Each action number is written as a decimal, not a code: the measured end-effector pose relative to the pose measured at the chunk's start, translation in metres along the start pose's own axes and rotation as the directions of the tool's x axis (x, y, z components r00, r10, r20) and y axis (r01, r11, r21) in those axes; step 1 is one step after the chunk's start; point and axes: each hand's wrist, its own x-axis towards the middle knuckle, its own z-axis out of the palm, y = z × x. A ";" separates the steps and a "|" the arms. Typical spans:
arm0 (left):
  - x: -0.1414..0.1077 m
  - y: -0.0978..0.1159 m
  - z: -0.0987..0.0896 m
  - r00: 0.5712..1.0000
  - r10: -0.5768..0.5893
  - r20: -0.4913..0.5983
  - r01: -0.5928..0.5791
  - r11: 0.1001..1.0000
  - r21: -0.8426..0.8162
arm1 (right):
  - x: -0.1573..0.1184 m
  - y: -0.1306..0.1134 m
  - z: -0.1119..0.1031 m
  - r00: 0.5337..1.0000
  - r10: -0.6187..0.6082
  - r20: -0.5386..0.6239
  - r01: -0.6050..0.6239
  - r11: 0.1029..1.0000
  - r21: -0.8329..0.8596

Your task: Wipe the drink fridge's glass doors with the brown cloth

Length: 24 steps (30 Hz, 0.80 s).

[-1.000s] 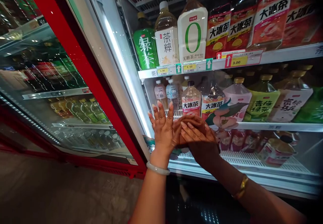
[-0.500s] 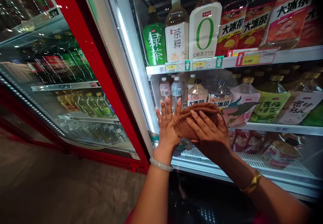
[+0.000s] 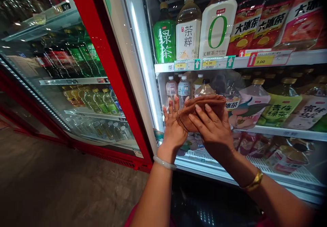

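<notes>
A folded brown cloth point(image 3: 189, 116) lies under my right hand point(image 3: 213, 126), which presses it with the fingers extended and close together. Beside the cloth's left edge, my left hand point(image 3: 175, 128) has its fingers spread and pointing up, the thumb side touching the cloth. Both hands are in front of the glass door of a lit drinks fridge, whose shelf edge point(image 3: 293, 133) shows to the right of them. Small bottles point(image 3: 171, 86) stand behind the left fingertips. Part of a black-capped bottle point(image 3: 205, 88) is hidden by the cloth.
Large tea bottles point(image 3: 188, 32) fill the upper shelf, above price tags point(image 3: 260, 61). More bottles point(image 3: 281, 107) stand on the middle shelf at right. A red door frame point(image 3: 112, 70) and a second drinks fridge are at left, with grey floor point(image 3: 76, 186) below.
The view has shifted, so the fridge contents sit further right. The cloth and my right hand have moved slightly up against the bottles behind. My left hand stays spread beside the cloth.
</notes>
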 end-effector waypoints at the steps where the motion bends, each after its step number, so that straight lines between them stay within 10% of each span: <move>1: 0.000 0.000 0.000 1.000 0.004 0.002 -0.004 1.000 -0.002 | -0.007 0.000 -0.001 1.000 -0.025 0.019 0.025 1.000 0.006; 8: 0.000 0.004 -0.003 1.000 0.015 -0.027 -0.017 0.997 -0.080 | -0.022 0.038 -0.032 0.999 0.051 0.015 -0.051 0.999 -0.004; 16: 0.000 0.003 -0.003 0.999 0.018 -0.034 -0.023 0.991 -0.131 | -0.011 0.008 -0.010 0.997 -0.072 0.027 0.072 0.997 -0.009; 24: 0.000 0.007 0.002 0.996 0.012 -0.083 -0.018 0.997 -0.077 | 0.000 0.031 -0.027 0.998 0.034 -0.056 -0.035 0.999 -0.027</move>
